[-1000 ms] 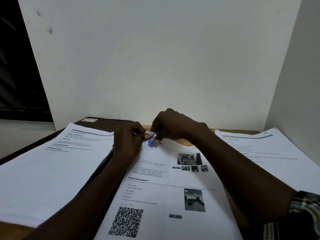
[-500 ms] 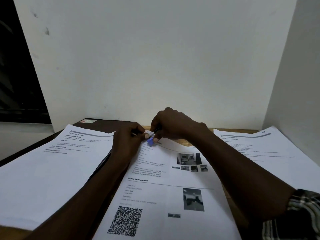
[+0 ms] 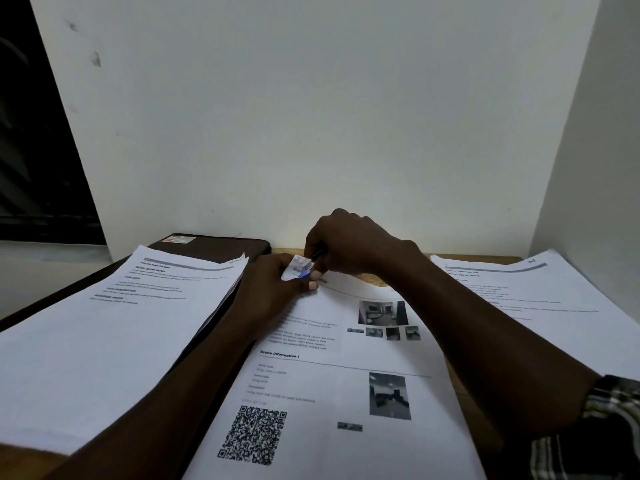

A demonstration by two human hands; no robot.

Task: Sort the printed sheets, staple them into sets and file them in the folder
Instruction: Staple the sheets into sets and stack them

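A set of printed sheets (image 3: 346,393) with photos and a QR code lies in the middle of the desk. My left hand (image 3: 266,289) pinches its top left corner (image 3: 294,270), which is curled up. My right hand (image 3: 353,244) is curled around a small blue and dark stapler (image 3: 306,274) held at that same corner; most of the stapler is hidden by my fingers. A dark brown folder (image 3: 221,245) lies at the back left, partly under another pile of sheets.
A pile of printed sheets (image 3: 104,341) covers the left of the desk and a further pile (image 3: 536,306) lies on the right. White walls close off the desk behind and to the right. A strip of wooden desk (image 3: 381,252) shows behind my hands.
The corner of the middle sheets has curled up higher between my fingers and now covers more of the blue stapler. Both hands stay at the same spot.
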